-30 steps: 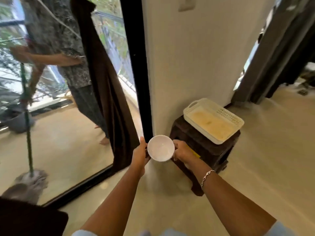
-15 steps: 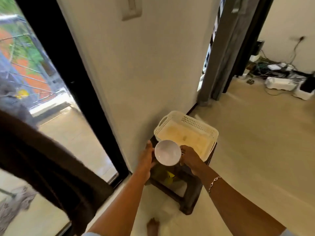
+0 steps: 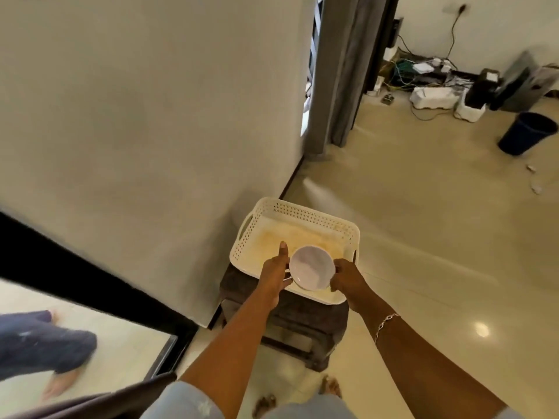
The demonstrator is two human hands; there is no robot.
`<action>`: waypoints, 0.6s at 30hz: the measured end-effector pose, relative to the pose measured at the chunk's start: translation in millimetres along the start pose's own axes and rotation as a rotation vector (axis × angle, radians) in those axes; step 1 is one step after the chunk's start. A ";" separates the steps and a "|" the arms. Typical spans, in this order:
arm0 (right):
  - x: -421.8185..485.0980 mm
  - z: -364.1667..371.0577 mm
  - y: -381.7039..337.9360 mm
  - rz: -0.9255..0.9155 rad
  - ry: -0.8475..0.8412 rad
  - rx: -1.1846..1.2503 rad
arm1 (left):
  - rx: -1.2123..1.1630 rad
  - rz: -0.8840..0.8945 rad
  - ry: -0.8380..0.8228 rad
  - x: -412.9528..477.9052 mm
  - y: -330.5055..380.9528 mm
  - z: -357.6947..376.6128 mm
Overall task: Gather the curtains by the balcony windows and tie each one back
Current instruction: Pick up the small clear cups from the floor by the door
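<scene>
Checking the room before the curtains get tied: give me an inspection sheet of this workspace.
Surface: glossy floor; dark stool against the wall.
Job's things: grey curtain hangs by the far opening; brown curtain at bottom left; no tie seen.
Clutter: white basket on the stool; white bowl above it.
Hands: left hand and right hand hold the bowl at opposite sides.
Cables: cables tangled on the floor by the far wall.
Surroundings: blue bin at right; another person's legs beyond the black door frame.
</scene>
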State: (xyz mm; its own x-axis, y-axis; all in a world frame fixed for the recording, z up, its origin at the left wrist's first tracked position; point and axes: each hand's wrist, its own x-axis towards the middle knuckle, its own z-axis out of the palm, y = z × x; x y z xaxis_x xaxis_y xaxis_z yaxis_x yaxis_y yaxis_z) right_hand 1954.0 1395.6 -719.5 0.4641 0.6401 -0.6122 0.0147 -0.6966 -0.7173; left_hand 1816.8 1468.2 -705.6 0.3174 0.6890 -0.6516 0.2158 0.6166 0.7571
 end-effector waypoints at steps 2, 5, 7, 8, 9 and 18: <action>10.0 -6.5 2.9 0.055 0.009 0.024 | 0.048 -0.027 -0.010 14.6 0.5 12.4; 24.2 -13.3 9.0 0.127 -0.009 0.044 | 0.120 -0.063 -0.021 36.6 -6.0 27.1; 38.3 -15.5 17.5 0.163 -0.017 0.028 | 0.126 -0.100 -0.024 50.8 -13.3 32.8; 45.7 -16.3 22.8 0.178 -0.019 0.008 | 0.129 -0.115 -0.024 57.0 -17.4 35.6; 52.0 -16.4 28.2 0.193 -0.019 -0.011 | 0.134 -0.130 -0.020 62.3 -20.4 37.4; 78.7 -9.7 64.7 0.256 -0.041 -0.009 | 0.199 -0.162 -0.016 95.3 -49.1 51.8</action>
State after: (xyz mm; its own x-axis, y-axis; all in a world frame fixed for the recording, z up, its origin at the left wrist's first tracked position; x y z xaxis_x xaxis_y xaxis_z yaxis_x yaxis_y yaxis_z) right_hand 2000.1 1397.8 -810.9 0.4170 0.4554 -0.7866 -0.0905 -0.8403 -0.5344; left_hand 1884.2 1483.9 -802.4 0.2778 0.5808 -0.7652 0.4423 0.6298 0.6385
